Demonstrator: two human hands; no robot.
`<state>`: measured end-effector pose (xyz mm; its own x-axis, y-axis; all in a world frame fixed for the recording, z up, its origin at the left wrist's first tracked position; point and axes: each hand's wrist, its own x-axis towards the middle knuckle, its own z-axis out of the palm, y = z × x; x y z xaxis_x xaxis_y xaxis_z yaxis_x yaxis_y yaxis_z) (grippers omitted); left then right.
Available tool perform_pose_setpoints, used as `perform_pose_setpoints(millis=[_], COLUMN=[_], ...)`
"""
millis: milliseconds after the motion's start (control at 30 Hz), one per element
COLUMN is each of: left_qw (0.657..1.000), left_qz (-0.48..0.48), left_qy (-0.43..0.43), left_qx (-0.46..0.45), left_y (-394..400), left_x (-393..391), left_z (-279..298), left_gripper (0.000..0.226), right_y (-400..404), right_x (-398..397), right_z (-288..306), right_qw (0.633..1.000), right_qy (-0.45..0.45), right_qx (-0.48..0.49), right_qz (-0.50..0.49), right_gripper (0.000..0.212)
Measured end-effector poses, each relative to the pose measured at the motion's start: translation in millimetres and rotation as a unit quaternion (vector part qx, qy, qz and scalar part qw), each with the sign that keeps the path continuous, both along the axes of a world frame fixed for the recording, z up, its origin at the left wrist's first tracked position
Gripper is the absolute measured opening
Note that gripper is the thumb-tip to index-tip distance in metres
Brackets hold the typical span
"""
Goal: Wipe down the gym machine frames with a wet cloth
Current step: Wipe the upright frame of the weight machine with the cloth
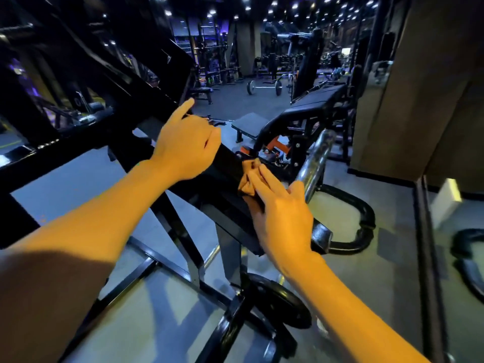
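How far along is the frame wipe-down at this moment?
Done: nothing can be confirmed; no wet streaks show on the dark metal. In hand: the right hand presses the cloth with straight fingers onto the black frame bar, while the left hand rests curled over the same bar farther up. Left: the floor-level base bars and the chrome tube, which the cloth is not touching.

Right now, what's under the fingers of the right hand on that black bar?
A crumpled cloth lies under the straight fingers of the right hand, pressed onto the black frame bar. The hand covers part of the cloth and the bar beneath it.
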<state>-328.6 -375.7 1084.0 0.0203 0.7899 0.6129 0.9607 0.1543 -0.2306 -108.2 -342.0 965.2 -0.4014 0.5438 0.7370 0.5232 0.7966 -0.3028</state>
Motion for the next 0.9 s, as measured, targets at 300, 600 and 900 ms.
perform_pose_setpoints(millis=[300,600,900], left_qw=[0.998,0.997,0.997], left_qz=[-0.003,0.031,0.035], left_qy=[-0.031,-0.045,-0.05], left_qx=[0.053,0.061,0.056], left_y=[13,15,16], left_x=[32,35,41], left_z=[-21,-23,-24], left_gripper=[0.049,0.052,0.05], right_y=[-2,-4,0], right_x=[54,64,117], right_z=[-37,-38,-71], right_qw=[0.998,0.999,0.998], right_qy=[0.024,0.022,-0.002], right_qx=[-0.027,-0.028,-0.043], right_qz=[-0.043,-0.021,-0.054], right_gripper=[0.058,0.056,0.055])
